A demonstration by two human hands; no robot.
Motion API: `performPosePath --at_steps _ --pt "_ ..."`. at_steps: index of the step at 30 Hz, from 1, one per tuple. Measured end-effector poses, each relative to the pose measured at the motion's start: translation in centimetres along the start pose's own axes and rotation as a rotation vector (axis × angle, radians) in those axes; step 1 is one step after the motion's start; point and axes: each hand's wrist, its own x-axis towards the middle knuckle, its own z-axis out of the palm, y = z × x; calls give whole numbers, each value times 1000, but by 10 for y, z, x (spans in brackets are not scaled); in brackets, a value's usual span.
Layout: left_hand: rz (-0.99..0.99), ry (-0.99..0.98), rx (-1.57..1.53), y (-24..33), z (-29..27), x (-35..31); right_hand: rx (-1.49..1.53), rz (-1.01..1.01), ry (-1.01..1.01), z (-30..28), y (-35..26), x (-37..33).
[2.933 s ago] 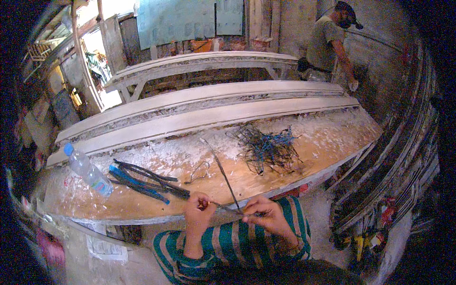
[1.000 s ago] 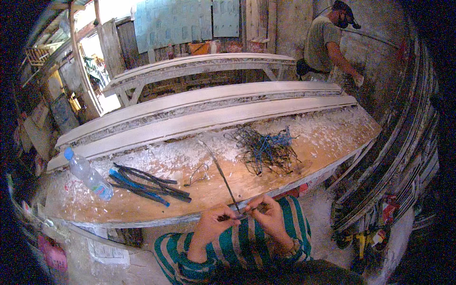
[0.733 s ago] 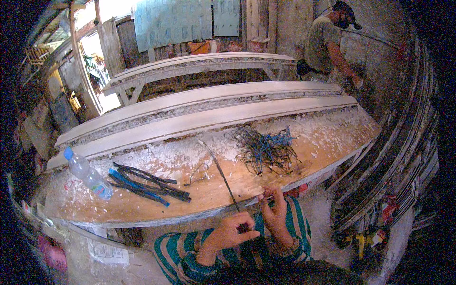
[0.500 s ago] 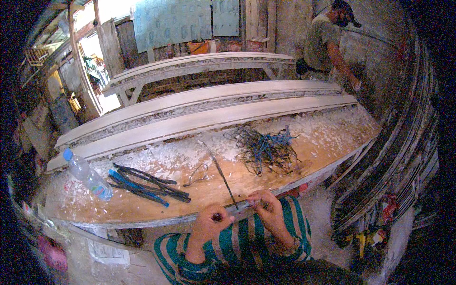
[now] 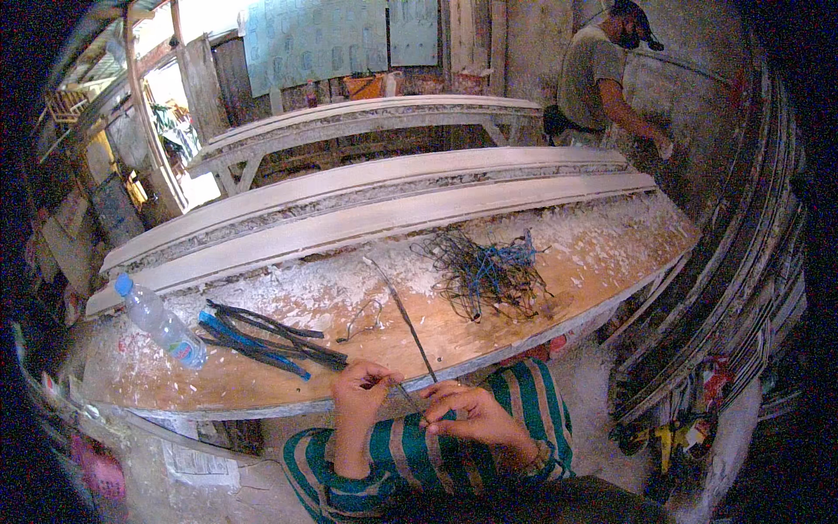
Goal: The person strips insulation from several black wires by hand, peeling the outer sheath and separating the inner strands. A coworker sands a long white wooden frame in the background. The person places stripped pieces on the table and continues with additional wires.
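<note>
My left hand (image 5: 360, 393) and my right hand (image 5: 469, 414) are above my lap at the near table edge, both pinched closed. A thin dark strand (image 5: 405, 393) stretches between their fingers. Just beyond my right hand, a longer dark strip (image 5: 405, 316) lies across the tabletop, its near end at the edge. To the left is a bundle of black and blue strips (image 5: 271, 339). A tangled heap of black and blue strands (image 5: 489, 271) sits farther right. One thin curled strand (image 5: 362, 321) rests between bundle and heap.
A clear plastic bottle with a blue cap (image 5: 161, 321) leans at the table's left. Long pale boards (image 5: 375, 214) run along the back of the chip-strewn wooden table (image 5: 594, 288). Another person (image 5: 594, 83) bends at the far right, near stacked long dark pieces (image 5: 707, 271).
My left hand has shifted slightly left and up, my right hand lower and inward. The strand between them now shows. The other person's hand has moved a little to the right.
</note>
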Motion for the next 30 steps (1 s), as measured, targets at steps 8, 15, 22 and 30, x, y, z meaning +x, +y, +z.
performPosePath --at_steps 8,15,22,30 --pt "155 -542 2 16 15 -11 -97 137 617 -8 18 -4" --pt "242 -695 -79 21 39 -26 -542 49 906 -17 10 -2" --pt "147 -322 76 2 17 -14 -162 98 653 -19 17 -4" --pt "-126 68 -94 -1 3 0 6 45 -115 -7 1 -1"
